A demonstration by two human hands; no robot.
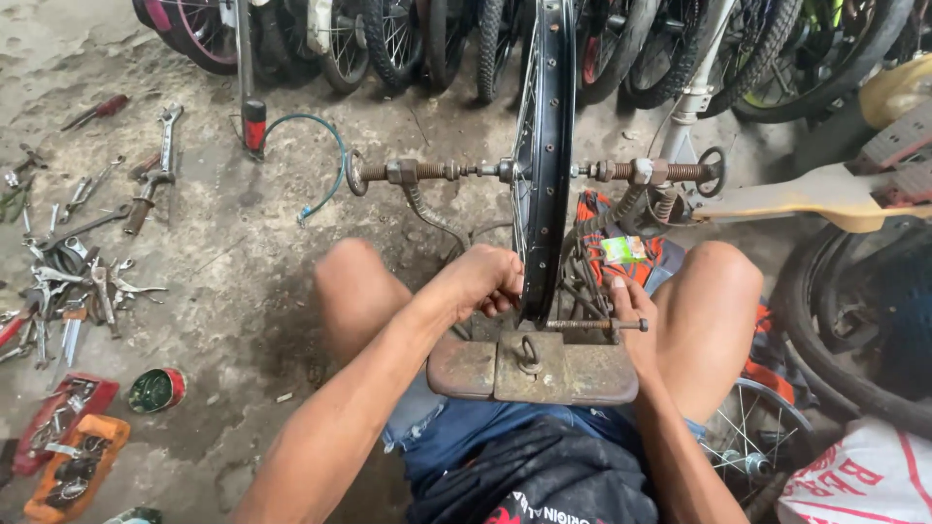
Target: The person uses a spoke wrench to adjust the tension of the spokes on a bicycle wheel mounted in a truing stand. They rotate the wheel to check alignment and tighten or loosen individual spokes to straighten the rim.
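While the black wheel rim (544, 146) stands upright on the rusty truing stand (532, 369) between the knees, the left hand (482, 281) curls closed against its spokes and the right hand (629, 309) pinches the stand's small gauge rod (592, 325).

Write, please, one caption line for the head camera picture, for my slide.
Seated person's left hand and right hand work on a bicycle wheel mounted in a rusty stand, tools scattered nearby.
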